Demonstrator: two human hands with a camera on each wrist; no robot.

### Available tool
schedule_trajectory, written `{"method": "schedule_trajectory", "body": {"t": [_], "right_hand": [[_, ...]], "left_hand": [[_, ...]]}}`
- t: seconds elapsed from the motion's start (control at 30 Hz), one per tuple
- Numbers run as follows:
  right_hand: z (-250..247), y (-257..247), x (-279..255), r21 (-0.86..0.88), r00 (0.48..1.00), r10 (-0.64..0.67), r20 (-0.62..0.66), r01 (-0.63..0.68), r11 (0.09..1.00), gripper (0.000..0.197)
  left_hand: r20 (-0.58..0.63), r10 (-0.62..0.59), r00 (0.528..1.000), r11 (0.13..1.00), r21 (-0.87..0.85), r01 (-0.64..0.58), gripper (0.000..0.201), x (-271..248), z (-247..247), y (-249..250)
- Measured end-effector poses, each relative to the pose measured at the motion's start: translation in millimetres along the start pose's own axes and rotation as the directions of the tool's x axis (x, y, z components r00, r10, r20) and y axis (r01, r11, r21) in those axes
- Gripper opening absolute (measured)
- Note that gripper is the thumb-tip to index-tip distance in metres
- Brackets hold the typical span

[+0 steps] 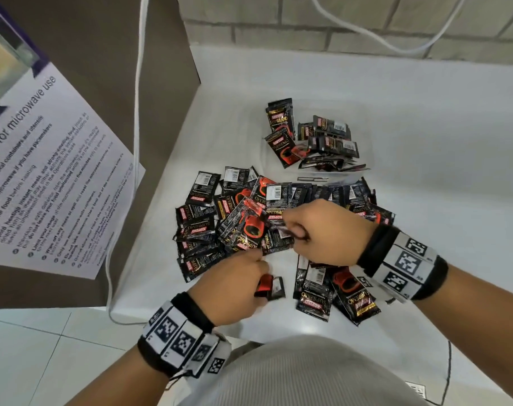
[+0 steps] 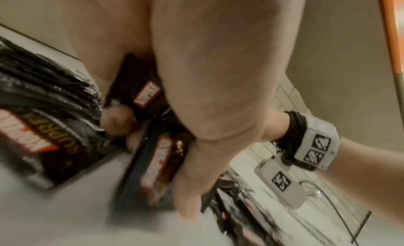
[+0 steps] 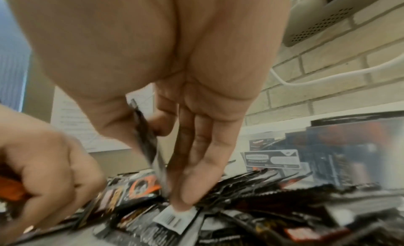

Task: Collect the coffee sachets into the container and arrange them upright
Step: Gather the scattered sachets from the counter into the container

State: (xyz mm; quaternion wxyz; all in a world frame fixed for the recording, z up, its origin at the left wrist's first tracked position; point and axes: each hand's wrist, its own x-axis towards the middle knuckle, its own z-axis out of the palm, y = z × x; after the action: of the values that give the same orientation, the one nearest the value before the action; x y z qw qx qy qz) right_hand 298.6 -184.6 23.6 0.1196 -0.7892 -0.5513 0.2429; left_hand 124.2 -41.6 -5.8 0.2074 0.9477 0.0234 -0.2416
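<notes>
Glossy, crinkled foil-like film is seen on the sachets (image 1: pixel 243 227); the container (image 1: pixel 363 133) beyond the grip is clear plastic, the counter (image 1: pixel 425 200) smooth and white.

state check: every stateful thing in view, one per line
left hand: grips sachets
right hand: pinches a sachet edge-on over the pile
container: clear, partly filled, sachets leaning, not neatly upright
loose sachets: heaped flat on the counter
</notes>
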Motion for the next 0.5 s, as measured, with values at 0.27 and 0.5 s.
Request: {"method": "schedule_trajectory", "body": {"t": [0.27,0.5], "right_hand": [[-6,12,-32,0.261,0.999,0.051,0.001,-0.05,0.964,0.043],[13,12,-44,-0.116,0.945,0.0,0.326,0.04,0.992,0.064]], "left_hand": [[-0.219,-0.102,0.97,0.964,-0.261,0.043,0.03,-2,-42,-22],[-0.159,-0.192,0.968,0.981,-0.072,0.182,0.043,18,-43,-24]]}}
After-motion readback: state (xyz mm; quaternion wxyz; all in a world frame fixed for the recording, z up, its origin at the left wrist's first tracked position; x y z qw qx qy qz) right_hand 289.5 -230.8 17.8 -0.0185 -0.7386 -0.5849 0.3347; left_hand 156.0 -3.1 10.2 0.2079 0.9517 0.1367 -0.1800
